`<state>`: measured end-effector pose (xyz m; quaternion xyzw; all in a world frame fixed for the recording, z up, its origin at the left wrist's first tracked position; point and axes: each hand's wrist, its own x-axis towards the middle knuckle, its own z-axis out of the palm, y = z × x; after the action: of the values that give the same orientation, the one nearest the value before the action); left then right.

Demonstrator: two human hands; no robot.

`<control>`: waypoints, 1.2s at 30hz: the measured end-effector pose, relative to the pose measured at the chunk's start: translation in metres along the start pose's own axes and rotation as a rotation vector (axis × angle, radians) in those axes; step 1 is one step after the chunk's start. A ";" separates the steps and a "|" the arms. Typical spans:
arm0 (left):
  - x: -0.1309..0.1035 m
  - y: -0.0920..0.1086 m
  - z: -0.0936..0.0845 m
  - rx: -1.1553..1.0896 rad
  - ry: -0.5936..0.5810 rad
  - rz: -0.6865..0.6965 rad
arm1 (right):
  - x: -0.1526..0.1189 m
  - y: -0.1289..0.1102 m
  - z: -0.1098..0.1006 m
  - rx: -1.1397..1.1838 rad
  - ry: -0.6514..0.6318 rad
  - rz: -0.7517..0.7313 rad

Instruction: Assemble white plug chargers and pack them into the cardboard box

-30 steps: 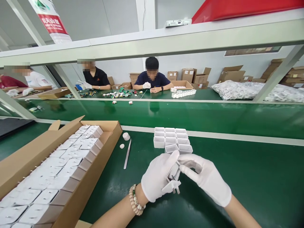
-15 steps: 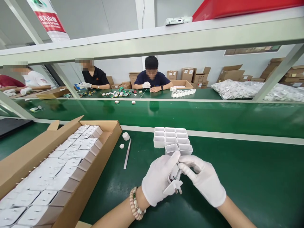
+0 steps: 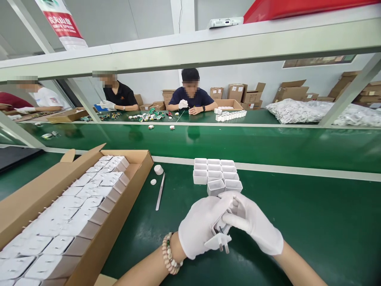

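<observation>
Both of my hands wear white gloves and meet around a white plug housing (image 3: 219, 226) above the green table. My left hand (image 3: 202, 226) is wrapped round its left side, and a flat plug piece with metal pins (image 3: 222, 241) hangs at the lower end. The fingers of my right hand (image 3: 253, 222) press on the housing's upper right side. Just beyond my hands stand several open white cases (image 3: 216, 186) in rows. Metal tweezers (image 3: 160, 192) lie to the left, beside a small white round part (image 3: 158, 170).
A long cardboard box (image 3: 119, 218) filled with white plug housings takes up the left side. Past the green belt (image 3: 253, 145), people work at another bench with small green parts (image 3: 151, 115) and plastic bags (image 3: 297, 111). A shelf beam (image 3: 178, 51) crosses above.
My right fingers have moved over the top of the housing and closed further round it. Small parts on the belt have shifted right.
</observation>
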<state>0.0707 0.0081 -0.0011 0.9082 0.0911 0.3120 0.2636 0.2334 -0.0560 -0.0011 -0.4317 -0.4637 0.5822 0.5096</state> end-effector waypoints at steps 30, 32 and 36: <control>-0.008 -0.002 0.000 0.513 -0.014 -0.019 | -0.003 0.020 -0.001 -0.582 0.321 -0.260; -0.008 -0.002 0.000 0.524 -0.014 -0.013 | -0.004 0.022 0.000 -0.596 0.329 -0.250; -0.007 -0.003 0.000 0.510 -0.017 -0.007 | -0.006 0.027 -0.001 -0.613 0.328 -0.224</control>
<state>0.0658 0.0083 -0.0066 0.9475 0.1679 0.2705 0.0280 0.2295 -0.0631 -0.0277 -0.5984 -0.5733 0.2796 0.4849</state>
